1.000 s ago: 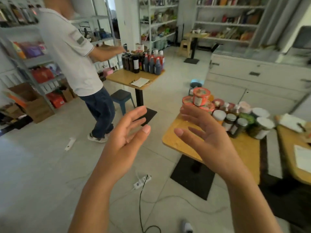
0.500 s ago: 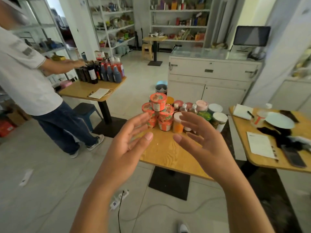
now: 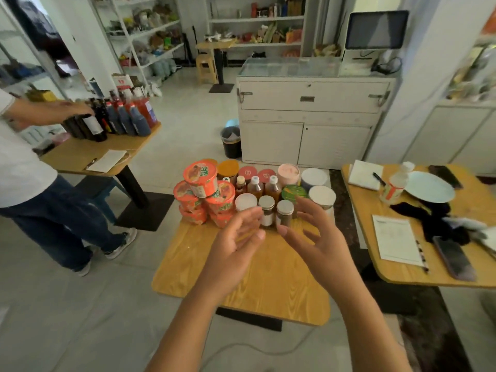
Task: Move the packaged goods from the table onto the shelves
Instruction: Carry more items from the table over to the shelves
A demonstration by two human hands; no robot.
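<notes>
Left hand [image 3: 236, 248] and right hand [image 3: 316, 242], fingers spread, holding nothing, palms facing; small jars [image 3: 276, 210] stand just beyond the fingertips.

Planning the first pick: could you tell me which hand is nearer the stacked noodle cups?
Left. The left hand hovers just right of the noodle cups; the right hand is farther right.

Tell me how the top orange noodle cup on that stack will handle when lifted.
The top orange noodle cup is probably light for its size, since it looks like an instant-noodle tub. Its printed lid looks like peel-off film, so fingers pressing there might dent it. It perches across the lower cups, so a sideways nudge would likely tip it off rather than slide it.
</notes>
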